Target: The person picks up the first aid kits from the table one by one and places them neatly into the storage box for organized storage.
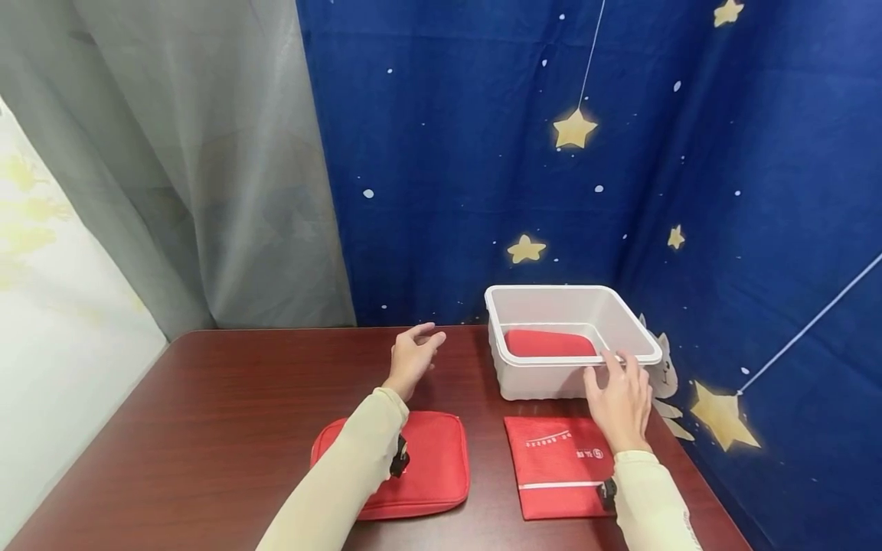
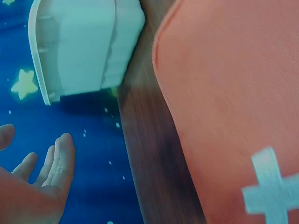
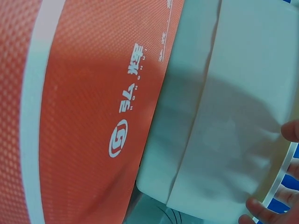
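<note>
My left hand (image 1: 411, 360) hovers over the table with loosely bent fingers and holds nothing. Under that forearm lies a red zippered first-aid case (image 1: 437, 459); its white cross (image 2: 271, 189) shows in the left wrist view. My right hand (image 1: 622, 402) is at the near rim of a white plastic bin (image 1: 544, 379), its fingers spread and loosely bent. Whether the fingertips touch the rim I cannot tell. Inside the bin a red item (image 1: 551, 343) shows only in part. A flat red pouch (image 1: 551, 467) with a white stripe and white print lies below my right hand.
The dark reddish-brown table (image 1: 227, 428) extends to the left of the case. Behind it hang a grey curtain (image 1: 241, 191) and a blue curtain (image 1: 448, 153) with stars. A white surface (image 1: 62, 306) borders the table at the left.
</note>
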`<state>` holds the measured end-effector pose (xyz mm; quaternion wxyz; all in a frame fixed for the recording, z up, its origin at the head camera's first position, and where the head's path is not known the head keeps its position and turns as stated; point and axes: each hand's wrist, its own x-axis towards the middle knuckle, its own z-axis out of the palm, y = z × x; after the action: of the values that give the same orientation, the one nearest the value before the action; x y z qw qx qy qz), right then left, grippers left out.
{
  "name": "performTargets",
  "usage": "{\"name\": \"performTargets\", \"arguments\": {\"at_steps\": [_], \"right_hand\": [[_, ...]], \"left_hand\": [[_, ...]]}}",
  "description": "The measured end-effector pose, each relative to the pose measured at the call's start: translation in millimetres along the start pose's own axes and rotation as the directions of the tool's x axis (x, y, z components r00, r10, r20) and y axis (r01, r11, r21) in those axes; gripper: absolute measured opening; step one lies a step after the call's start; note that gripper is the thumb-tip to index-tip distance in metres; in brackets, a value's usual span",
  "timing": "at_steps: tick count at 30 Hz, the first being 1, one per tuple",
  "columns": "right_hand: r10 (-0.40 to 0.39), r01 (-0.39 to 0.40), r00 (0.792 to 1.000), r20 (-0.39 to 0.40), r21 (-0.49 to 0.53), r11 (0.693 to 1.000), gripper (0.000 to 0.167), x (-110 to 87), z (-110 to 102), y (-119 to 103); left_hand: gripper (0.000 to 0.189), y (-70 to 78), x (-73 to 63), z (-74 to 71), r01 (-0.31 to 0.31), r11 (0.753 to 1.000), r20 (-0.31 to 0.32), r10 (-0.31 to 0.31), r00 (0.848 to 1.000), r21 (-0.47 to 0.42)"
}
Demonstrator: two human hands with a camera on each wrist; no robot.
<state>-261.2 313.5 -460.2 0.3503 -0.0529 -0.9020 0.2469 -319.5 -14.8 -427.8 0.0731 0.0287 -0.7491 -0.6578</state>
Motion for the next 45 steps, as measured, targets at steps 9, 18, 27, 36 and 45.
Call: {"name": "performTargets", "arguments": {"at_steps": [9,18,27,36,45], "right_hand": [[0.010,-0.010,1.000,0.000,0.004,1.000,0.042,1.0,-2,1],[0.018,-0.018,1.000,-0.001,0.013,1.000,0.042,1.0,-4,1],[0.033,-0.033,0.999,0.001,0.023,0.999,0.042,0.6,-4,1],[0.023,-0.024,1.000,0.012,0.025,0.999,0.042,-1.7,-1,-1],[0.022,-0.022,1.000,0.003,0.036,0.999,0.042,-2.1,-2,-4]], "left_hand": [[0.038,-15.6,4.2,-23.3,0.036,0.999,0.018,-0.037,0.999,0.022],[0.040,-23.5,1.1,-45.7,0.093,0.995,0.089,-0.095,0.991,0.026],[0.041,-30.8,-0.6,-64.7,0.119,0.992,0.086,-0.121,0.989,0.034],[0.043,-41.0,-2.3,-92.6,0.137,0.990,0.094,-0.140,0.986,0.035],[0.046,-45.2,-4.7,-114.4,0.123,0.991,0.108,-0.128,0.986,0.052]]}}
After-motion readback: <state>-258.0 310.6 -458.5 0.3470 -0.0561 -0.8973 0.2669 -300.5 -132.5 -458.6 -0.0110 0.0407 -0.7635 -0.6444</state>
